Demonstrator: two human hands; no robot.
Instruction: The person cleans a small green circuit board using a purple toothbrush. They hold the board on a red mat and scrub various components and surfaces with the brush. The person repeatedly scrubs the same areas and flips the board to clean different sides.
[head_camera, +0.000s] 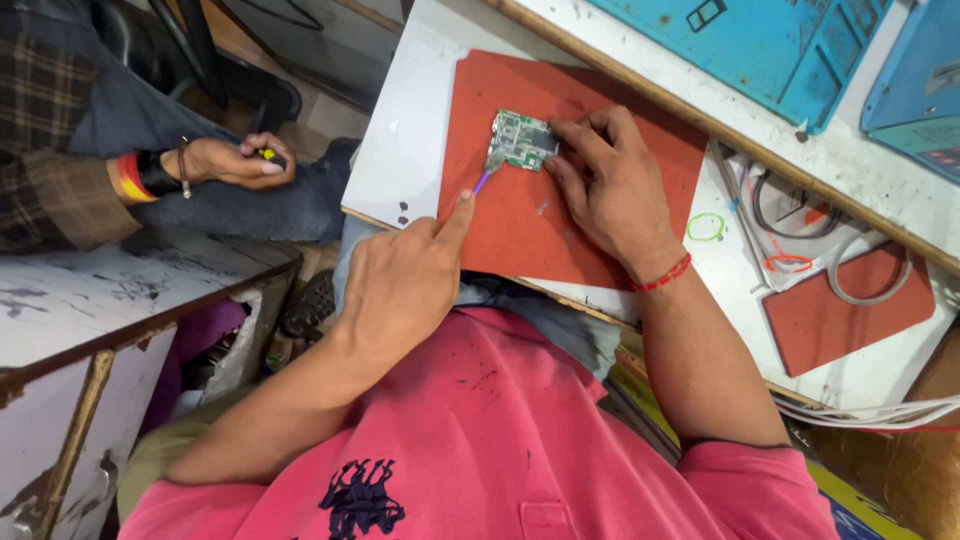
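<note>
Small green circuit board (521, 140) lies flat near the top edge of the red work mat (590, 110), which sits on the white bench (400, 130). My right hand (607, 190) is pressed on the board's right side, fingers curled over its edge, pinning it rather than lifting. My left hand (400, 285) is closed on a thin purple-tipped tool (482, 181), index finger stretched along it, tip touching the board's lower left corner. Red thread band on my right wrist. Green ring (705, 227) just off the mat's right edge, w/ coiled cables (800, 215) and a smaller red pad (850, 310) beyond. Another person's hand (235, 160) sits well apart, past the bench's left edge, holding sth yellow.
</note>
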